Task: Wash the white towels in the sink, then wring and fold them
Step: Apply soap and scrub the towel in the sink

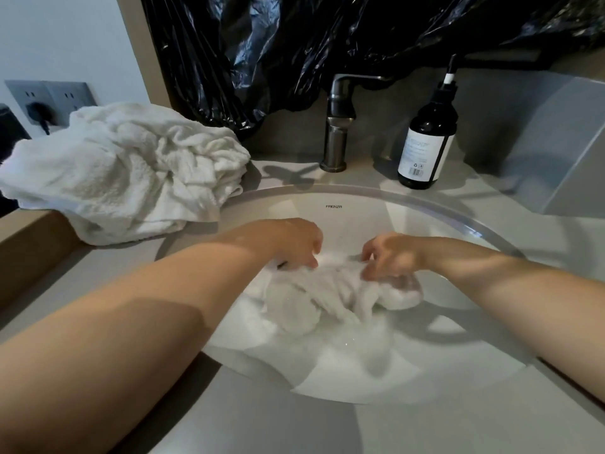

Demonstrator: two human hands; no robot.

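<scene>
A wet white towel (322, 298) lies bunched in soapy water in the white sink (435, 208). My left hand (294, 242) grips the towel's left part, fingers curled down into the cloth. My right hand (391, 255) grips its right part, fingertips partly under the foam. Both hands are close together over the middle of the basin. A heap of crumpled white towels (127, 168) rests on the counter at the sink's left rim.
A dark metal faucet (339, 119) stands behind the basin, a dark pump bottle (425, 139) to its right. Black plastic sheeting (327, 34) hangs over the back wall. A wall socket with a plug (42, 104) is at the far left.
</scene>
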